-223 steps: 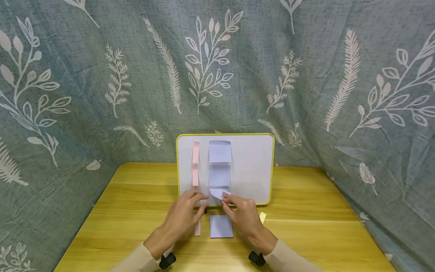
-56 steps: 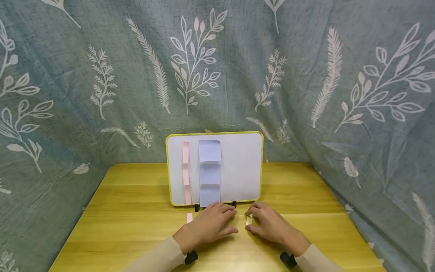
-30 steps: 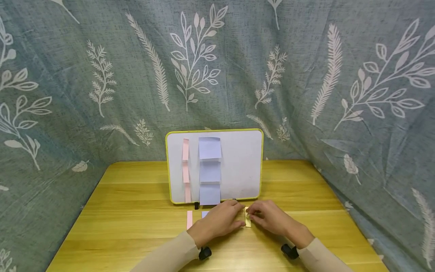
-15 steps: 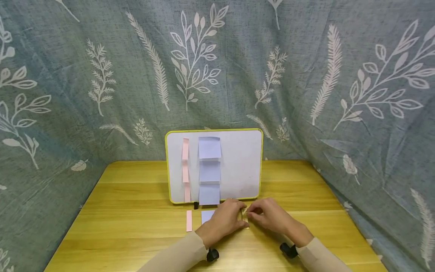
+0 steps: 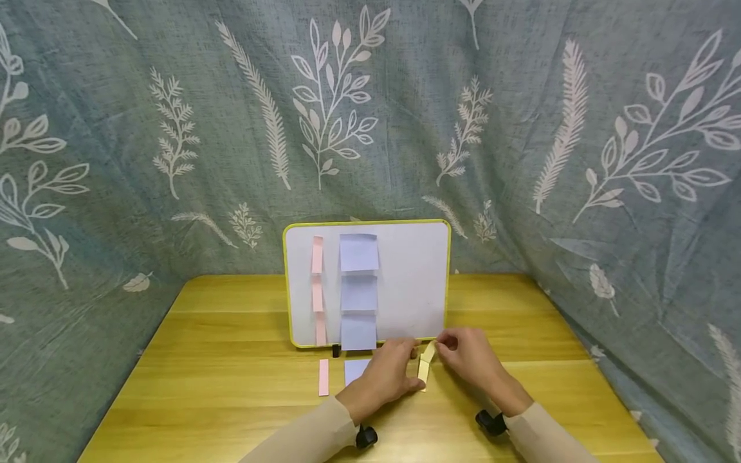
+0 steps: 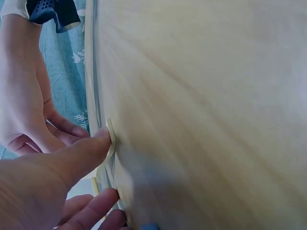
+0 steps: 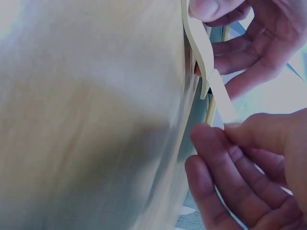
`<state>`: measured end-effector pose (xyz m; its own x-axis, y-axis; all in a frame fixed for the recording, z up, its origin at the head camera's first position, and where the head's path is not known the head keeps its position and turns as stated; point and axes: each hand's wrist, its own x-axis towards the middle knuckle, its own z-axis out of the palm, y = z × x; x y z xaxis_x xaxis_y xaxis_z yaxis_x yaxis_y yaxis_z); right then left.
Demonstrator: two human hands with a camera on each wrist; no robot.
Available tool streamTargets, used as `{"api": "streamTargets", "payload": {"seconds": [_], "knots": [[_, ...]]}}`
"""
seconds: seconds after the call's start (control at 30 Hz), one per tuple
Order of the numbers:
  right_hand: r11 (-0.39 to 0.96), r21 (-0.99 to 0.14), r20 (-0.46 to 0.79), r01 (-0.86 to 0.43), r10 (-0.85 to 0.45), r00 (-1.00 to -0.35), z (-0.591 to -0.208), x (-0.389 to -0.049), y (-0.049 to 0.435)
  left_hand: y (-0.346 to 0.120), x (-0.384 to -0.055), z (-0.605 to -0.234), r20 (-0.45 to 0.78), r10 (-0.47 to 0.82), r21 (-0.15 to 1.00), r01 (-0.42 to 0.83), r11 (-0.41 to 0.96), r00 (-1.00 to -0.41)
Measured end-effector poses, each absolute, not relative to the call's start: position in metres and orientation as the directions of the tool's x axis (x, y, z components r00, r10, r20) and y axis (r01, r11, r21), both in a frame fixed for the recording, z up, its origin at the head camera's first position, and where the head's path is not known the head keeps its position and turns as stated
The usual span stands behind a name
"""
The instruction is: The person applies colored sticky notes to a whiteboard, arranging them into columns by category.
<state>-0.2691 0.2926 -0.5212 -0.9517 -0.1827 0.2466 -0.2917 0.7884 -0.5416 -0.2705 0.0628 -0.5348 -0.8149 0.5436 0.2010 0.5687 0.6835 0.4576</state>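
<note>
My left hand (image 5: 389,373) holds a narrow yellow sticky note pad (image 5: 424,373) at the table, thumb on its near end and fingers around the far end. In the right wrist view the pad (image 7: 199,40) bows under the left thumb. Pinched between my right hand's (image 5: 471,357) thumb and index finger is the free end of a yellow sticky note (image 5: 429,351), which slants up off the pad's far end. The right wrist view has this note (image 7: 223,98) stretched between pad and fingertips. Just behind both hands stands a yellow-framed whiteboard (image 5: 413,276).
Three pink strips (image 5: 317,255) and three lilac sticky notes (image 5: 359,252) hang in two columns on the whiteboard's left half. On the wooden table (image 5: 231,379) lie a pink strip pad (image 5: 323,377) and a lilac pad (image 5: 356,369), partly covered by the left hand. Patterned curtain (image 5: 405,128) surrounds the table.
The third lilac note now hangs on the board. Both hands have moved to the yellow pad. In the last half second the right hand has drawn a yellow note's end up and right.
</note>
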Motion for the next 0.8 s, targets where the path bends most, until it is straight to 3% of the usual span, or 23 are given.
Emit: {"api": "streamTargets", "payload": {"seconds": [0.4, 0.8], "knots": [[0.822, -0.549, 0.226, -0.153, -0.030, -0.974, -0.513, -0.277, 0.302, 0.063, -0.267, -0.531, 0.221, 0.553, 0.471, 0.584, 0.661, -0.803], [0.733, -0.661, 0.207, -0.159, -0.026, -0.978, -0.477, -0.271, 0.311, 0.063, -0.266, -0.529, 0.186, 0.650, 0.312, 0.672, 0.672, -0.736]]}}
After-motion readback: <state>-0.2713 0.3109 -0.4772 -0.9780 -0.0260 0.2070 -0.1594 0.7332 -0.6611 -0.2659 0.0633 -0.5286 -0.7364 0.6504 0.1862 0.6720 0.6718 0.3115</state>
